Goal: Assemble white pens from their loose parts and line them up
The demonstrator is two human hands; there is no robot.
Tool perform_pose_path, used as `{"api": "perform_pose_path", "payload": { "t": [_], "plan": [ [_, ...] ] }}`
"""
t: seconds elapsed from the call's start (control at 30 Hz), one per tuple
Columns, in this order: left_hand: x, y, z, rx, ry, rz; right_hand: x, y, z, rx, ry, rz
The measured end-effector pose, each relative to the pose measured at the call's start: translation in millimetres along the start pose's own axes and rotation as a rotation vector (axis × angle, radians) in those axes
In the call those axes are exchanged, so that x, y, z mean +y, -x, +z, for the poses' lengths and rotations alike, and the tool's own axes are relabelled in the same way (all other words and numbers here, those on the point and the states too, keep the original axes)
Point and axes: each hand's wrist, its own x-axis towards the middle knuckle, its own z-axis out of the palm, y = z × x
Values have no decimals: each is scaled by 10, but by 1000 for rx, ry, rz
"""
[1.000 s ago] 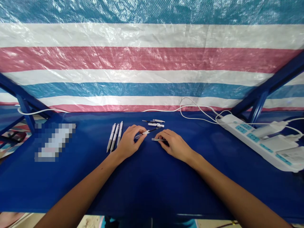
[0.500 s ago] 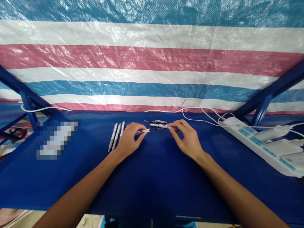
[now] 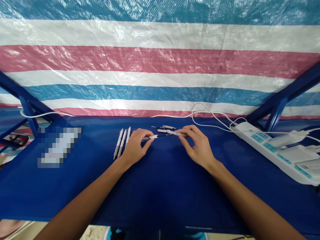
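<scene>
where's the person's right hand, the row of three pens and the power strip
right hand (image 3: 197, 144), head view, on the back of the hand
row of three pens (image 3: 122, 143), head view, on the middle pen's barrel
power strip (image 3: 263, 142), head view, on the white casing between two blue sockets

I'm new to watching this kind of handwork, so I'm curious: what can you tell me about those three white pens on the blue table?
The three pens lie side by side, nearly parallel and slightly fanned, flat on the blue tabletop. Their barrels look like white plastic, with grey tapered ends pointing toward the person. The left hand covers the lower end of the rightmost pen. Finer details are too small to make out.
</scene>
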Motion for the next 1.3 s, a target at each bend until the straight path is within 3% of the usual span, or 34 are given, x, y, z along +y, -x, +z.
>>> {"api": "perform_pose_path", "payload": {
  "t": [1.3],
  "plan": [
    [-41,6,21,-48,-32,-26,1,11,10,-87,16,-22]
  ]
}}
